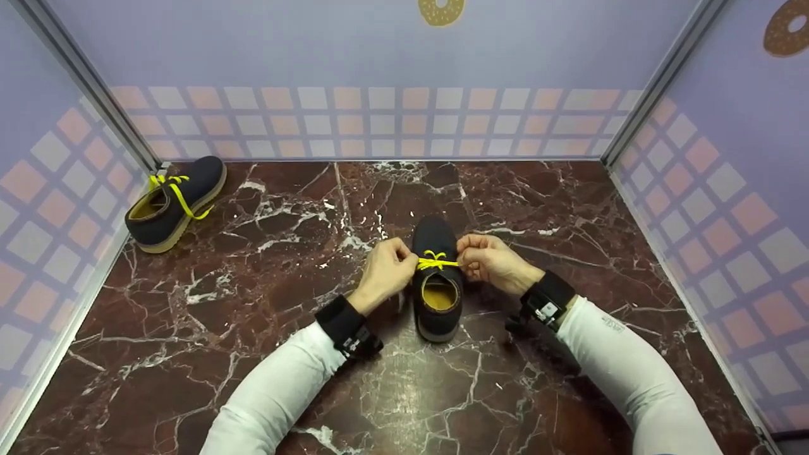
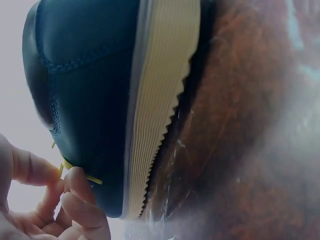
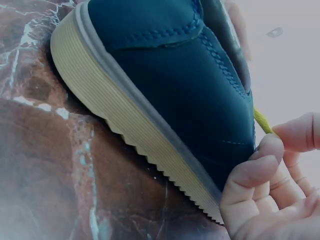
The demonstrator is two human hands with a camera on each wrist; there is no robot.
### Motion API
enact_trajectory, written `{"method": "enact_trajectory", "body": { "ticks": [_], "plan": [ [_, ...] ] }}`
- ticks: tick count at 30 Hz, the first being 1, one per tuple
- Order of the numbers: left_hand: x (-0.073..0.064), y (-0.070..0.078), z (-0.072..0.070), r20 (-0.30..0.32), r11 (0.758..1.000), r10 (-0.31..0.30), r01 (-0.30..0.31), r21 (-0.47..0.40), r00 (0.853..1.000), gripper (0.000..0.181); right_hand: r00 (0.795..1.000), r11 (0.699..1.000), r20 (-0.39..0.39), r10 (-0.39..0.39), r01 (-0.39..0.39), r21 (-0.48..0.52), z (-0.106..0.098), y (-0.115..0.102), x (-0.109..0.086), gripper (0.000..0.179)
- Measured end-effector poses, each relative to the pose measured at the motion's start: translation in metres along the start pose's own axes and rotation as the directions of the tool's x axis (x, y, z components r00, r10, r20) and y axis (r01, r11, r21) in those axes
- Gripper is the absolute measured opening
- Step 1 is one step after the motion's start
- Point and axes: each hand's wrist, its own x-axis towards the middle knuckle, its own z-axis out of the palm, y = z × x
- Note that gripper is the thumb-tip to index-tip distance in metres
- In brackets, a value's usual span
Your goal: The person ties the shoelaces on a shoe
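A dark shoe stands upright on the marble-patterned surface, its toe pointing away from me. Its yellow shoelace crosses the front of the opening, with small loops and ends over the knot. On the left side, my left hand pinches the lace between thumb and fingertip; the left wrist view shows these fingers beside the upper. My right hand pinches the lace on the other side, and a short yellow stretch runs taut to its thumb in the right wrist view.
A second dark shoe with loose yellow laces stands at the far left, close to the left wall panel. Checked wall panels border the marble-patterned surface at the back and both sides.
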Motion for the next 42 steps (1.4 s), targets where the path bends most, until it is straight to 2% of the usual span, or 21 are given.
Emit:
{"method": "enact_trajectory", "body": {
  "ticks": [5, 8, 10, 12, 15, 17, 20, 23, 27, 31, 32, 35, 36, 38, 39, 42],
  "plan": [
    [0.0, -0.001, -0.002, 0.019, 0.999, -0.022, 0.023, -0.04, 1.0, 0.01, 0.999, 1.0, -0.032, -0.019, 0.018, -0.022, 0.004, 0.0, 0.0, 0.019],
    [0.0, 0.001, -0.003, 0.053, 0.99, -0.071, 0.077, -0.117, 0.996, 0.011, 0.995, 0.997, -0.089, -0.046, 0.041, -0.059, 0.01, 0.002, -0.001, 0.015],
    [-0.002, 0.003, -0.003, 0.08, 0.971, -0.124, 0.138, -0.196, 0.989, 0.015, 0.985, 0.993, -0.156, -0.074, 0.059, -0.1, 0.015, 0.003, -0.004, 0.011],
    [-0.005, 0.008, -0.003, 0.101, 0.944, -0.18, 0.201, -0.262, 0.978, 0.029, 0.964, 0.986, -0.244, -0.107, 0.072, -0.149, 0.021, 0.004, -0.008, 0.011],
    [-0.01, 0.016, 0.0, 0.123, 0.906, -0.22, 0.25, -0.342, 0.968, 0.051, 0.924, 0.978, -0.354, -0.141, 0.074, -0.197, 0.03, 0.006, -0.016, 0.034],
    [-0.014, 0.022, 0.003, 0.143, 0.886, -0.224, 0.262, -0.382, 0.964, 0.059, 0.915, 0.98, -0.38, -0.136, 0.069, -0.185, 0.037, 0.007, -0.022, 0.05],
    [-0.019, 0.024, 0.008, 0.188, 0.848, -0.217, 0.28, -0.45, 0.958, 0.065, 0.933, 0.991, -0.348, -0.093, 0.053, -0.123, 0.049, 0.01, -0.029, 0.066],
    [-0.025, 0.03, 0.012, 0.248, 0.8, -0.232, 0.329, -0.502, 0.941, 0.061, 0.955, 0.997, -0.294, -0.042, 0.021, -0.074, 0.06, 0.012, -0.036, 0.074],
    [-0.029, 0.036, 0.015, 0.292, 0.759, -0.238, 0.365, -0.54, 0.926, 0.053, 0.961, 0.998, -0.275, -0.017, 0.001, -0.059, 0.068, 0.014, -0.04, 0.077],
    [-0.024, 0.027, 0.021, 0.293, 0.761, -0.201, 0.338, -0.555, 0.935, 0.051, 0.959, 0.999, -0.285, -0.012, -0.004, -0.054, 0.07, 0.014, -0.039, 0.076],
    [-0.022, 0.02, 0.025, 0.286, 0.769, -0.183, 0.318, -0.555, 0.941, 0.051, 0.959, 0.999, -0.284, -0.01, -0.005, -0.053, 0.07, 0.014, -0.039, 0.076],
    [-0.019, 0.019, 0.027, 0.278, 0.781, -0.184, 0.312, -0.541, 0.943, 0.051, 0.958, 0.999, -0.286, -0.008, -0.008, -0.052, 0.07, 0.013, -0.038, 0.076],
    [-0.021, 0.025, 0.024, 0.283, 0.777, -0.201, 0.329, -0.536, 0.938, 0.051, 0.959, 0.999, -0.284, -0.008, -0.006, -0.051, 0.07, 0.013, -0.037, 0.076],
    [-0.021, 0.029, 0.024, 0.282, 0.779, -0.213, 0.337, -0.529, 0.935, 0.052, 0.962, 0.999, -0.272, -0.008, -0.001, -0.035, 0.069, 0.012, -0.036, 0.074],
    [-0.022, 0.037, 0.021, 0.287, 0.776, -0.234, 0.356, -0.521, 0.929, 0.052, 0.963, 1.0, -0.268, -0.009, 0.001, -0.029, 0.068, 0.012, -0.036, 0.072],
    [-0.02, 0.042, 0.023, 0.286, 0.777, -0.263, 0.378, -0.503, 0.921, 0.059, 0.964, 1.0, -0.264, -0.016, 0.012, -0.018, 0.066, 0.012, -0.035, 0.062]
  ]
}}
